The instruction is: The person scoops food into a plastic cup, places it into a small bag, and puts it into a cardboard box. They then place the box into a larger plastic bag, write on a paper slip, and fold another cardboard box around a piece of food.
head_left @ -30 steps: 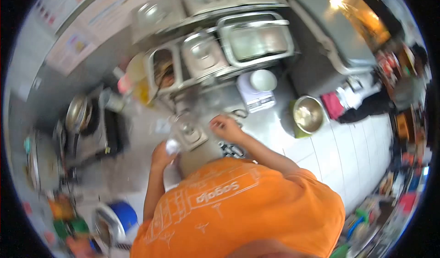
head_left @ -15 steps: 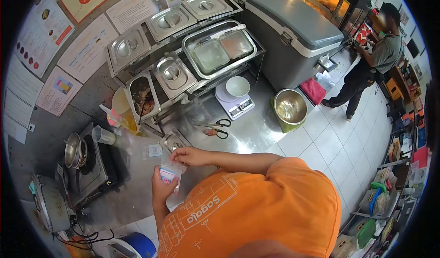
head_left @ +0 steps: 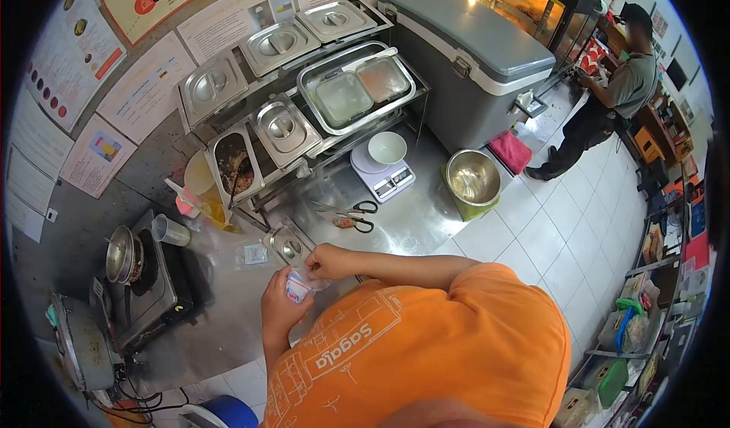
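My left hand (head_left: 280, 303) is closed around a small clear plastic bag (head_left: 298, 286) with white, blue and pink printing. The fingers of my right hand (head_left: 328, 261) pinch the upper edge of the same bag, close to my chest. Part of the bag is hidden by both hands. Just beyond them on the steel counter lie a small white sachet (head_left: 255, 254) and a lidded steel container (head_left: 287, 243). Farther right is a pair of black-handled scissors (head_left: 357, 215), with a small reddish item beside the handles.
A purple kitchen scale (head_left: 384, 171) carries a white bowl (head_left: 388, 147). Steel food pans (head_left: 283, 126) stand in a tiered rack ahead. A gas stove (head_left: 156, 291) with a pan is left; a steel bowl (head_left: 473, 178) and grey cooler (head_left: 479, 70) are right. Another person (head_left: 620, 97) stands beyond.
Both hands have moved slightly right, holding the bag. My right hand has come down closer to the left, and less of the bag shows. The view has shifted a little.
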Available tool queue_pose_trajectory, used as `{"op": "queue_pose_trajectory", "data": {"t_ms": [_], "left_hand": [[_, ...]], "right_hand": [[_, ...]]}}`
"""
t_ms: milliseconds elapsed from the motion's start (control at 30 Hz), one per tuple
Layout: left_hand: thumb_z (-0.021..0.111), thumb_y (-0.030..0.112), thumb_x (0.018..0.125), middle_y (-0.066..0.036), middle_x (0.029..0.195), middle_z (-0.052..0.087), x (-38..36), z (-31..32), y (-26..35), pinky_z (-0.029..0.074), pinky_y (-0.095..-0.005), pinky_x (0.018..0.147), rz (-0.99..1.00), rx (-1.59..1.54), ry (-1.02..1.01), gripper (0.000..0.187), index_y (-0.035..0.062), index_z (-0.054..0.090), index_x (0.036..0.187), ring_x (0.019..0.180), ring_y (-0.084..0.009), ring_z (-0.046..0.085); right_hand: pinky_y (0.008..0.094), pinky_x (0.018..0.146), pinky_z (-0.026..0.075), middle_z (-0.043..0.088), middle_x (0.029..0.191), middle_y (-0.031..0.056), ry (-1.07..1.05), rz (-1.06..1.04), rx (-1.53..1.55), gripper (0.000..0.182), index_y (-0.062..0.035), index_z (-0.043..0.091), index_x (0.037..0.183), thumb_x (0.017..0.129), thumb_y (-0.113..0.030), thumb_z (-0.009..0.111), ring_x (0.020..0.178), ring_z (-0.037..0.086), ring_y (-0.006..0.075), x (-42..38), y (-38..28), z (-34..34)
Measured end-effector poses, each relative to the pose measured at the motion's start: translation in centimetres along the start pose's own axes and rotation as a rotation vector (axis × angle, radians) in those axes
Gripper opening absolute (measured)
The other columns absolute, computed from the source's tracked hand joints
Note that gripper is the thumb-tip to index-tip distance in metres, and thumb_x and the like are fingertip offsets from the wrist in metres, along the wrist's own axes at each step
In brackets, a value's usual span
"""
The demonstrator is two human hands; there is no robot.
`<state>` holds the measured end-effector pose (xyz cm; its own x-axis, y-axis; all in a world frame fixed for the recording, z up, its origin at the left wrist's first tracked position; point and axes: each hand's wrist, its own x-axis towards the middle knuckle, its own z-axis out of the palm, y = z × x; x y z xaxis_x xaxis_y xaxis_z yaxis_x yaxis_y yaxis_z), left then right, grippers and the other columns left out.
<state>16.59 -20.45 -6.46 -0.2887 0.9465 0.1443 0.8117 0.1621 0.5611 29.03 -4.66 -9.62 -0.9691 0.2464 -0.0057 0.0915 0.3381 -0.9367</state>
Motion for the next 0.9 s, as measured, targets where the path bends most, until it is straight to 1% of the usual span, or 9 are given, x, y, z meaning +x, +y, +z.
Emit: {"op": "queue_pose_trajectory", "data": {"t_ms": [133, 233, 433, 500, 600, 733, 800, 867, 900], "left_hand": [[0.074, 0.020, 0.058, -0.018, 0.106, 0.057, 0.4, 0.1, -0.1, 0.048, -0.0386, 0.082, -0.003, -0.030, 0.025, 0.065, 0.0001, 0.050, 0.115, 0.095, -0.0345, 0.058], [0.074, 0.022, 0.058, -0.019, 0.105, 0.058, 0.3, 0.2, -0.3, 0.048, -0.0401, 0.082, 0.031, -0.036, 0.037, 0.064, 0.0001, 0.051, 0.114, 0.095, -0.0350, 0.057], [0.076, 0.023, 0.058, -0.019, 0.099, 0.061, 0.5, -0.1, 0.0, 0.049, -0.0398, 0.077, 0.042, -0.066, 0.045, 0.063, 0.0007, 0.052, 0.112, 0.089, -0.0344, 0.061], [0.076, 0.023, 0.058, -0.018, 0.095, 0.062, 0.5, -0.5, 0.4, 0.050, -0.0391, 0.074, 0.003, -0.099, 0.039, 0.061, 0.0015, 0.053, 0.111, 0.085, -0.0337, 0.062], [0.076, 0.024, 0.060, -0.016, 0.086, 0.064, 0.8, -1.0, 0.5, 0.051, -0.0371, 0.068, -0.114, -0.202, 0.033, 0.059, 0.0038, 0.054, 0.111, 0.078, -0.0310, 0.064], [0.076, 0.023, 0.062, -0.013, 0.082, 0.064, 0.2, -0.8, -2.3, 0.051, -0.0359, 0.065, -0.160, -0.231, 0.066, 0.059, 0.0061, 0.053, 0.113, 0.074, -0.0282, 0.065], [0.076, 0.025, 0.063, -0.015, 0.094, 0.064, 0.4, -2.2, -2.4, 0.050, -0.0340, 0.072, -0.296, -0.181, -0.008, 0.064, 0.0042, 0.051, 0.118, 0.085, -0.0280, 0.063], [0.079, 0.030, 0.060, -0.017, 0.108, 0.059, 0.3, -1.0, -5.3, 0.048, -0.0328, 0.080, -0.129, 0.005, 0.161, 0.075, 0.0019, 0.049, 0.123, 0.098, -0.0296, 0.058], [0.079, 0.030, 0.060, -0.017, 0.108, 0.059, 0.3, -1.3, -5.0, 0.048, -0.0328, 0.080, -0.170, 0.015, 0.179, 0.075, 0.0019, 0.049, 0.123, 0.098, -0.0296, 0.058]], "right_hand": [[0.0260, 0.058, 0.045, 0.062, 0.070, 0.0051, -0.016, -0.003, -0.012, 0.013, 0.0014, 0.064, 0.086, 0.078, -0.009, 0.062, 0.060, 0.053, 0.0112, -0.5, -0.3, -0.9], [0.0278, 0.056, 0.045, 0.063, 0.069, 0.0069, -0.086, 0.110, 0.263, 0.013, -0.0009, 0.066, 0.083, 0.075, -0.011, 0.065, 0.060, 0.057, 0.0121, -0.5, 0.6, -0.8], [0.0236, 0.061, 0.044, 0.062, 0.072, 0.0013, -0.026, -0.108, 0.311, 0.009, -0.0018, 0.066, 0.081, 0.075, -0.008, 0.068, 0.068, 0.055, 0.0088, -0.5, 1.3, -1.3], [0.0230, 0.064, 0.044, 0.062, 0.076, -0.0006, -0.037, 0.062, 0.615, 0.011, -0.0039, 0.065, 0.082, 0.077, -0.011, 0.070, 0.072, 0.055, 0.0087, -0.3, 1.5, -1.3], [0.0226, 0.066, 0.044, 0.061, 0.080, -0.0010, 0.029, 0.211, 0.777, 0.011, -0.0054, 0.064, 0.084, 0.079, -0.013, 0.070, 0.074, 0.055, 0.0082, -0.7, 0.4, -2.5], [0.0261, 0.071, 0.048, 0.065, 0.088, 0.0048, 0.231, -0.019, 0.690, 0.006, -0.0064, 0.060, 0.092, 0.086, -0.009, 0.059, 0.077, 0.059, 0.0108, -0.4, 0.6, -4.5], [0.0243, 0.068, 0.048, 0.065, 0.088, 0.0042, 0.312, -0.016, 0.716, 0.009, -0.0065, 0.056, 0.097, 0.089, -0.009, 0.057, 0.076, 0.059, 0.0098, -0.5, -0.2, -6.0], [0.0218, 0.066, 0.049, 0.064, 0.085, 0.0014, 0.351, 0.015, 0.685, 0.009, -0.0066, 0.055, 0.097, 0.090, -0.011, 0.057, 0.074, 0.058, 0.0068, -0.3, -0.7, -6.6], [0.0216, 0.066, 0.049, 0.063, 0.084, 0.0004, 0.347, 0.045, 0.683, 0.008, -0.0064, 0.055, 0.097, 0.091, -0.011, 0.057, 0.074, 0.057, 0.0053, -0.1, -1.1, -6.8]]}}
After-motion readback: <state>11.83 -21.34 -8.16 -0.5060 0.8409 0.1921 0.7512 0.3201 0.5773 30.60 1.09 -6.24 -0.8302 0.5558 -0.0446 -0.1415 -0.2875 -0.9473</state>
